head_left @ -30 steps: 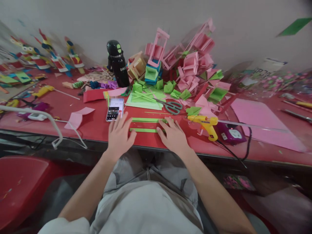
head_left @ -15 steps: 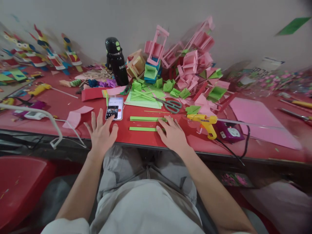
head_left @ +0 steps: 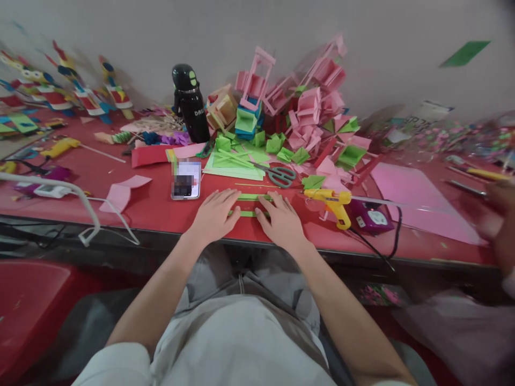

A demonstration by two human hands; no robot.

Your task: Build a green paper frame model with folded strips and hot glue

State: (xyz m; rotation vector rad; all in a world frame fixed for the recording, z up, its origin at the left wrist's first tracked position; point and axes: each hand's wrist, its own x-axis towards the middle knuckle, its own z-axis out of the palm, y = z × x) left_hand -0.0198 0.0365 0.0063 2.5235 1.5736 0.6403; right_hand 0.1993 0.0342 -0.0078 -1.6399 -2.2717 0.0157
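Note:
Two narrow green paper strips lie flat on the red table: the upper strip (head_left: 248,197) and the lower strip (head_left: 248,214). My left hand (head_left: 214,215) rests flat over their left ends, fingers stretched out. Over the right ends lies my right hand (head_left: 282,219), its fingers spread as well. Both hands hide the strips' ends. A phone (head_left: 196,185) with its screen lit lies just beyond my left hand. To the right of my right hand is a yellow glue gun (head_left: 333,202) on its side. Grey-handled scissors (head_left: 282,176) lie behind the strips, partly on green paper.
A black bottle (head_left: 195,112) stands at the back. Beside it are pink folded-paper pieces (head_left: 309,104) in a pile. A purple power socket block (head_left: 372,216) sits behind the glue gun, near a pink sheet (head_left: 414,198). Another person's blurred hand (head_left: 501,198) reaches in at the right edge.
My left hand has moved right, from the phone screen onto the left ends of the green strips. My right hand stays on the right ends. Another person's hand has appeared at the right.

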